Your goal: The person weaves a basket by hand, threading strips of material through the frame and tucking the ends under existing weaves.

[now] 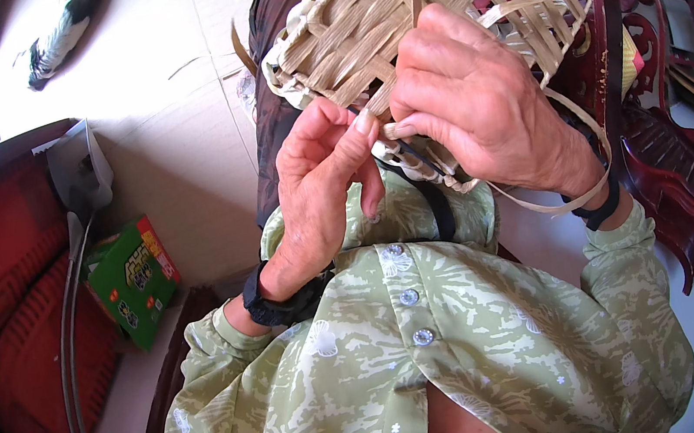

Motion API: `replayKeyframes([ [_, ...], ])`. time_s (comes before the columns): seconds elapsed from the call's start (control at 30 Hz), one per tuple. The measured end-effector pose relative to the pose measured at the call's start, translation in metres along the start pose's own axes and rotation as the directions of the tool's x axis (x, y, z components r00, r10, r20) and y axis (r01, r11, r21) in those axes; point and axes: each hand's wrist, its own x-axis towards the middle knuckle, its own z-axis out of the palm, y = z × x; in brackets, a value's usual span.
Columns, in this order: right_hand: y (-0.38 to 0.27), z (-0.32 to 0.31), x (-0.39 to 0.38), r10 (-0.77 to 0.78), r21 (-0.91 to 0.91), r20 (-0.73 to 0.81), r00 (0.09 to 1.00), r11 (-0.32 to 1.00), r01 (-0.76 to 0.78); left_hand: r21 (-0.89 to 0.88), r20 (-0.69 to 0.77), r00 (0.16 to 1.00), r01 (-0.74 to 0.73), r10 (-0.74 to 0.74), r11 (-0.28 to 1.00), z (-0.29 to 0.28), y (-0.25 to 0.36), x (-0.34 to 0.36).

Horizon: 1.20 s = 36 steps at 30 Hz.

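A woven piece of flat tan strips (pixel 366 26), looking like part of a basket, lies across my lap, with a pale braided edge (pixel 289 62). My left hand (pixel 315 172) pinches a strip at the near corner between thumb and fingertips. Just to its right, my right hand (pixel 482 107) is closed, its thumb pressing a strip at the same edge. Its fingers hide part of the weave. A long loose strip (pixel 553 209) loops below my right wrist, and another curves above the hand. Below the fingertips, the pale edge (pixel 419 163) has something thin and dark along it.
On the left are a red cushioned seat (pixel 18 347), a grey metal stand (pixel 74 340) and a green box (pixel 134 275). Carved dark red wooden furniture (pixel 679 173) stands close on the right. A black-and-white object (pixel 64 35) lies on the tiled floor (pixel 171 143).
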Motion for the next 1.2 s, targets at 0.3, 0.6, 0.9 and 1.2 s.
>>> replayKeyframes([
  [0.3,0.005,0.004,0.01,-0.104,-0.199,-0.026,0.994,0.975,0.097,0.0,0.046,0.999,-0.003,0.003,1.0,-0.001,-0.003,0.001],
  [0.6,0.005,-0.001,0.006,-0.015,-0.005,0.041,0.999,1.0,0.015,0.026,0.067,0.997,-0.024,0.023,0.999,-0.003,-0.003,0.002],
  [0.9,-0.004,-0.002,0.001,-0.019,-0.03,0.055,0.998,0.999,0.02,0.087,0.04,0.999,-0.03,0.026,0.996,0.0,0.0,0.0],
  [1.2,-0.004,0.005,0.006,0.037,-0.195,-0.006,0.999,0.98,-0.037,0.16,-0.023,1.0,0.002,0.002,0.987,0.005,0.003,-0.001],
])
